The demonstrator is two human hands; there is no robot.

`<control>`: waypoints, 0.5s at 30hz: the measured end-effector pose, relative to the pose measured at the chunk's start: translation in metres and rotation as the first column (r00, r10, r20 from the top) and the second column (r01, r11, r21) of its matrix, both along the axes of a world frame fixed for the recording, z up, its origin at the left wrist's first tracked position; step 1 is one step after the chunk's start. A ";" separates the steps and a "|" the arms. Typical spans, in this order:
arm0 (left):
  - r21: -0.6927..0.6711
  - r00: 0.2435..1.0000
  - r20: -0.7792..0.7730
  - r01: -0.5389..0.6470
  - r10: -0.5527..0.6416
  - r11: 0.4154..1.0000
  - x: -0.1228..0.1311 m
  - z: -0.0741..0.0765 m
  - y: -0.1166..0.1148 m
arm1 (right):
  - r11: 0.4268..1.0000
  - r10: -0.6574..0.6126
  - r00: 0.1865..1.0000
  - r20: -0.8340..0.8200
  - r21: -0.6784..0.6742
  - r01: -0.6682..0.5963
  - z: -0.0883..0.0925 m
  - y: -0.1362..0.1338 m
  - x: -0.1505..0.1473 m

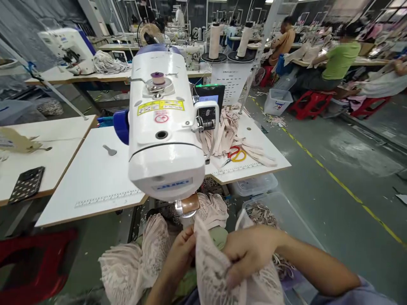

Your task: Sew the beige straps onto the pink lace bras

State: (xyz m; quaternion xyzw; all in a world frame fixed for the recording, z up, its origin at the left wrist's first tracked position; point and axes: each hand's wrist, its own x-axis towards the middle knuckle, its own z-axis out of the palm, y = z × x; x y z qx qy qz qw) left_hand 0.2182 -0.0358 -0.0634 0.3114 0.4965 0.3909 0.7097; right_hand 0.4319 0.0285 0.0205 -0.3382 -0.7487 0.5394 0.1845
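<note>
Pale pink lace bra cups (pixel 210 262) hang between my two hands, below the head of a white sewing machine (pixel 165 161). My left hand (pixel 181 250) pinches the upper edge of the lace piece near its pointed tip. With bent fingers, my right hand (pixel 252 250) grips the same piece from the right side; part of the fabric is hidden under it. More lace bra cups (pixel 127 267) lie at the left, beside my left forearm. Another lace cup (pixel 213 209) rests behind my hands, close to the machine's lower end.
On the white table (pixel 104 169), right of the machine, lie pink fabric straps (pixel 222 131) and red-and-yellow-handled scissors (pixel 237 155). A clear plastic bin (pixel 286 212) with scraps stands low at the right. A red stool (pixel 41 262) is at lower left. People sit at other tables behind.
</note>
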 end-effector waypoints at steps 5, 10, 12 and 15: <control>0.085 0.998 -0.053 -0.037 0.042 0.996 0.013 -0.005 0.003 | 0.716 -0.696 0.665 0.270 0.316 0.622 -0.003 0.121 -0.003; 0.247 0.947 -0.322 0.074 0.009 0.966 0.027 0.003 0.001 | 0.586 -0.810 0.543 0.220 0.338 0.736 -0.011 0.216 -0.019; 0.289 0.918 -0.396 0.097 0.026 0.952 0.028 0.008 0.000 | 0.591 -0.806 0.563 0.183 0.290 0.752 -0.015 0.229 -0.020; 0.356 0.841 -0.532 0.116 0.100 0.927 0.026 0.015 -0.002 | 0.631 -0.774 0.629 0.077 0.172 0.756 -0.018 0.224 -0.016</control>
